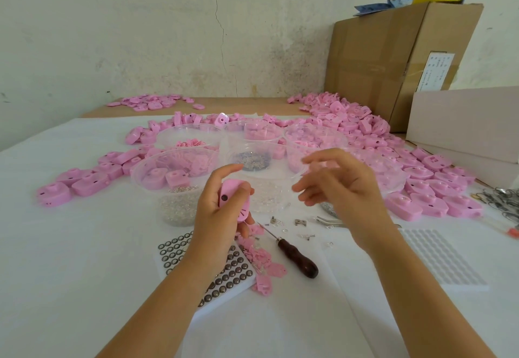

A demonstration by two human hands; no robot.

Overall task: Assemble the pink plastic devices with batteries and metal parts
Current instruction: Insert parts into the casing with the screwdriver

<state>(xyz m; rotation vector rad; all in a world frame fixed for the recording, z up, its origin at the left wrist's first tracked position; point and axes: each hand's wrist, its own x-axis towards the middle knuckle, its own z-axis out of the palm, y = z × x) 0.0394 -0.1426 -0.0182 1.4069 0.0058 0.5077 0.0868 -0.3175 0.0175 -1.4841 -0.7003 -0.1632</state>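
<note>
My left hand (pixel 222 218) grips a pink device (pixel 236 203)
My right hand (pixel 341 186) hovers beside it, fingers (pixel 325 156) apart, mid-table (pixel 84 245).

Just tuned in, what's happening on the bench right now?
A person is assembling parts at a table. The left hand grips one pink device, raised near the tray of button batteries. The right hand hovers open beside it over the clear tubs and seems to hold nothing. A wooden-handled tool lies untouched on the table, and loose pink devices are piled around the tubs.
</note>
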